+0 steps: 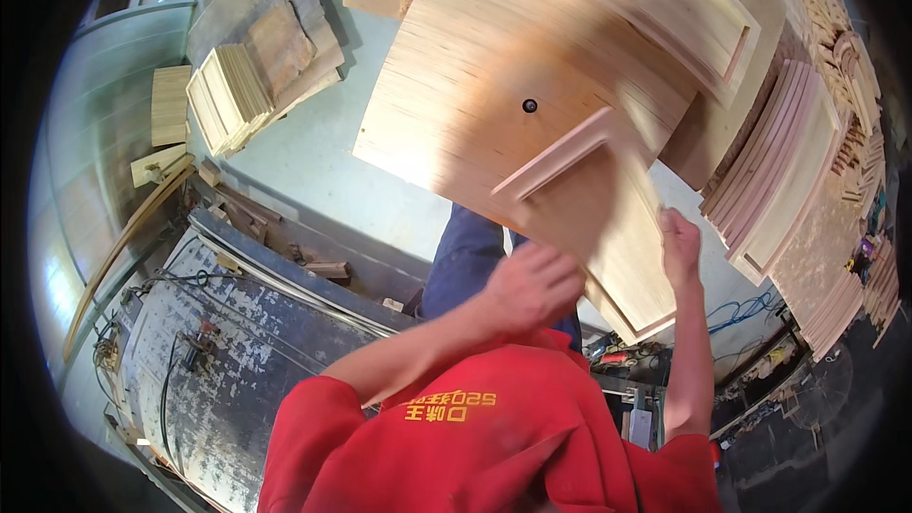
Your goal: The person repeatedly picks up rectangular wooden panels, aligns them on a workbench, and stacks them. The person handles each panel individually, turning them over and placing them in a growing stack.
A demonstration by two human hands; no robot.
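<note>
A pale wooden cabinet door panel [617, 218] with a raised frame slants over the near edge of a broad plywood board [446, 57]. My right hand [680, 245] is closed round the panel's right edge. At its left edge, my left hand [537, 287] is curled and slightly blurred; whether it touches the panel, or has something small in its fingers, is hidden. Just beyond the panel's far corner, a small black round fitting [530, 105] is set in the board.
Stacked framed panels [774, 166] stand at the right, and more framed panels [228, 95] sit on a board at the far left. Another framed panel [703, 9] lies at the back. A worn dark metal surface [256, 361] with cables is at my left. Blue hose [746, 309] coils at the right.
</note>
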